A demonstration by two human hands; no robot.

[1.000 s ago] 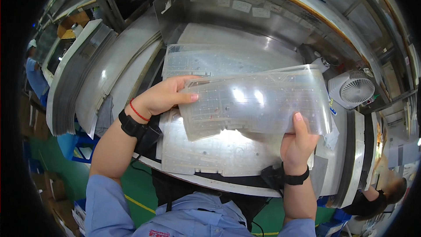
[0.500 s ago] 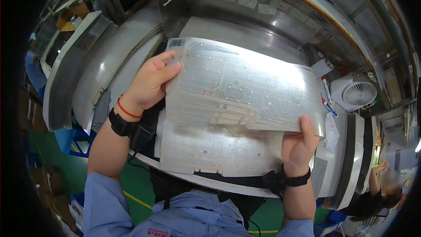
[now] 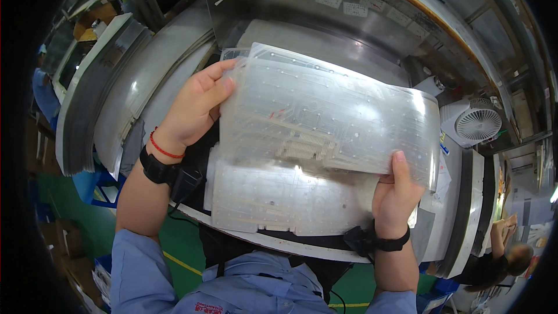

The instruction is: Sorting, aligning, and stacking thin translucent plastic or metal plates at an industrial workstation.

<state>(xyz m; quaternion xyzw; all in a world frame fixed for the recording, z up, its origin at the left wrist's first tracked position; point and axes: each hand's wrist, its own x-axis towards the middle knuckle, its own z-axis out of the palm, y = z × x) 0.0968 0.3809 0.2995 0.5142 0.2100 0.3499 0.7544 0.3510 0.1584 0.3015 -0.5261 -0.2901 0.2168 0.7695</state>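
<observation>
A thin stack of clear plastic circuit sheets (image 3: pixel 325 96), printed with fine silvery traces, is held up and tilted between my two hands. My left hand (image 3: pixel 200 102) pinches its left edge between thumb and fingers. At the lower right corner my right hand (image 3: pixel 398 195) grips it, thumb on top and fingers hidden underneath. The right end of the sheets curls and shines under the light. Beneath them, a second stack of similar clear sheets (image 3: pixel 279 200) lies on the bench, its upper part covered by the held ones.
Tall stacks of sheets (image 3: pixel 107 81) stand at the left. To the right are a white fan (image 3: pixel 474 122), a white roll (image 3: pixel 430 85), a white cloth (image 3: pixel 442 177) and another sheet stack (image 3: pixel 465 215). A metal panel with paper labels (image 3: pixel 328 0) rises behind. A co-worker (image 3: pixel 494 261) is at far right.
The held sheets have shifted slightly, and their right end now bends more and reaches farther right, covering the pens. Both hands keep their grip nearly in place.
</observation>
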